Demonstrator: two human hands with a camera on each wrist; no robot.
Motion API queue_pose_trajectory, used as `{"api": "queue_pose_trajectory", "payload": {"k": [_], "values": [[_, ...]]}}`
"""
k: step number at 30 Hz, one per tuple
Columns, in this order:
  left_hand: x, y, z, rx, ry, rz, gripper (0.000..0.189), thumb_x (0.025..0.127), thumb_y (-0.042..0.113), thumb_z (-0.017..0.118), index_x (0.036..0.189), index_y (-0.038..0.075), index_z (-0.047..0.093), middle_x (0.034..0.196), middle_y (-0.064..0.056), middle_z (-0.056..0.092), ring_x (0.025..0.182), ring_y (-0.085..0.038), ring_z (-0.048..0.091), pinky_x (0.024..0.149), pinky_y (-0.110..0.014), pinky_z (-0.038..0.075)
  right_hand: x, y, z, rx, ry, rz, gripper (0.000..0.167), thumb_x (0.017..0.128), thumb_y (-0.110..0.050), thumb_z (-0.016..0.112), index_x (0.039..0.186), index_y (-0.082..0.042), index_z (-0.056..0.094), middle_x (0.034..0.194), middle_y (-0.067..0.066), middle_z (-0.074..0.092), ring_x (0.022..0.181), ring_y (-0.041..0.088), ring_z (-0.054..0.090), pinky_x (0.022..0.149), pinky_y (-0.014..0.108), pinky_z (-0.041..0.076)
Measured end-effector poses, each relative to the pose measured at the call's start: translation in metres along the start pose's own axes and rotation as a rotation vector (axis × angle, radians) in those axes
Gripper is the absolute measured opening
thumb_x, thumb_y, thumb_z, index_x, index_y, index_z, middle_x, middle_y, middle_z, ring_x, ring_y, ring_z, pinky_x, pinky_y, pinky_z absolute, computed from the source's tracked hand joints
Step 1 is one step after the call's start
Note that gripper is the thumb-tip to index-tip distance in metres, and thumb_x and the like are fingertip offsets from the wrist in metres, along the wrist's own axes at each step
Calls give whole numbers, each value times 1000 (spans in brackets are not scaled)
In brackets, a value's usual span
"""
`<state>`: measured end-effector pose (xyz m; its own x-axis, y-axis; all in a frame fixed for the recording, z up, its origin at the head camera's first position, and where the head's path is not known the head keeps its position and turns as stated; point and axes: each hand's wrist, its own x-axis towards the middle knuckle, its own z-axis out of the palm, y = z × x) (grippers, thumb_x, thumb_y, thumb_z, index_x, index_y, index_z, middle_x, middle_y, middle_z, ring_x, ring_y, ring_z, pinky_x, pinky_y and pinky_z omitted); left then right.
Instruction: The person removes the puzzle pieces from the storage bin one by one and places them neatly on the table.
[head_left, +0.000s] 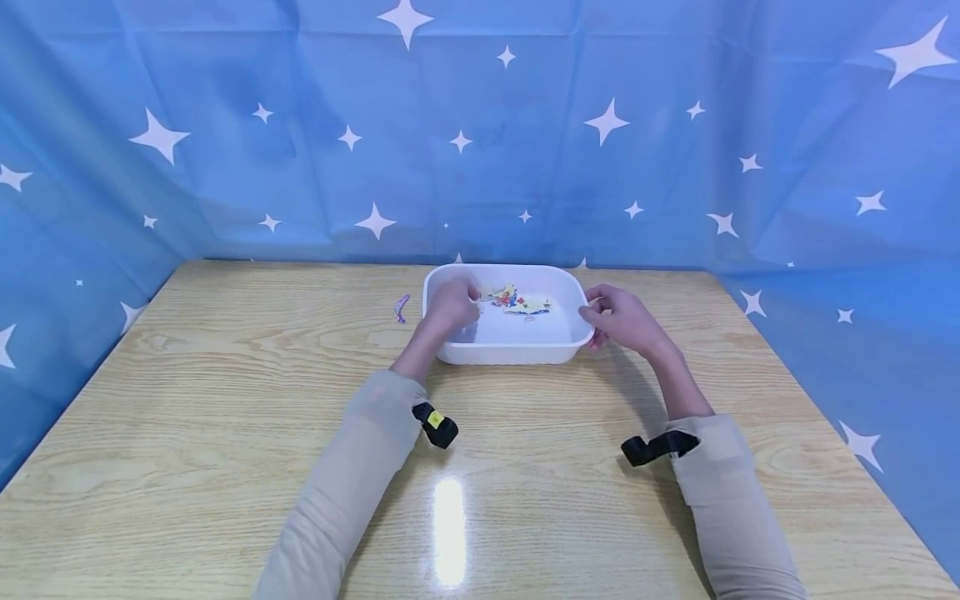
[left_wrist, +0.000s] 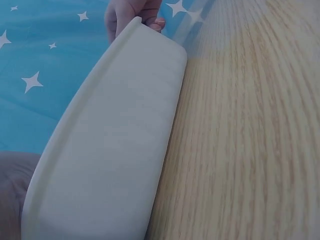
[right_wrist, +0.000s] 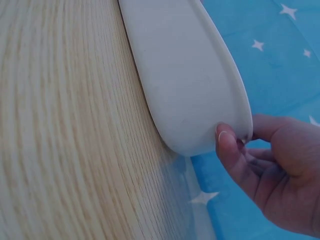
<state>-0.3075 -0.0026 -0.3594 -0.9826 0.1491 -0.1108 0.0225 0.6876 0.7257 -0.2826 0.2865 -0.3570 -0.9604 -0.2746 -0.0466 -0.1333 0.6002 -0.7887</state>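
Note:
A white plastic basin stands near the far edge of the table. My right hand pinches its right rim, and the right wrist view shows the thumb and fingers on either side of the lip. Over the left end, my left hand reaches down inside the basin with bent fingers. Its fingertips are too small and partly hidden to tell whether they hold anything. Several small colourful flat pieces, like stickers or cutouts, lie on the basin's floor. In the left wrist view the basin's side wall hides most of the left hand.
A small purple curved piece lies on the wooden table, just left of the basin. Behind the table hangs a blue cloth with white stars. Black straps with small cameras sit on both wrists.

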Motion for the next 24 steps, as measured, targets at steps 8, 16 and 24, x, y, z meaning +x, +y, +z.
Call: {"api": "queue_pose_trajectory", "payload": {"k": [8, 16, 24], "values": [[2, -2, 5, 85, -47, 10, 15, 89, -2, 65, 104, 0, 63, 103, -11, 61, 89, -24, 56, 71, -29, 46, 0, 0, 0, 11, 0, 5, 47, 104, -13, 54, 140, 14, 41, 100, 32, 62, 64, 34, 70, 67, 52, 60], [-1, -1, 5, 64, -65, 27, 17, 87, -2, 71, 100, 2, 62, 98, -10, 61, 88, -25, 56, 72, -30, 46, 0, 0, 0, -3, 0, 8, 47, 104, -15, 54, 140, 14, 41, 100, 32, 62, 63, 30, 70, 68, 52, 60], [0, 0, 6, 108, -62, 86, 16, 86, -4, 69, 102, 0, 65, 100, -11, 64, 90, -25, 58, 76, -32, 49, 2, 0, 0, -2, -9, 17, 46, 104, -9, 52, 139, 17, 40, 99, 35, 61, 62, 29, 69, 69, 55, 59]]}}
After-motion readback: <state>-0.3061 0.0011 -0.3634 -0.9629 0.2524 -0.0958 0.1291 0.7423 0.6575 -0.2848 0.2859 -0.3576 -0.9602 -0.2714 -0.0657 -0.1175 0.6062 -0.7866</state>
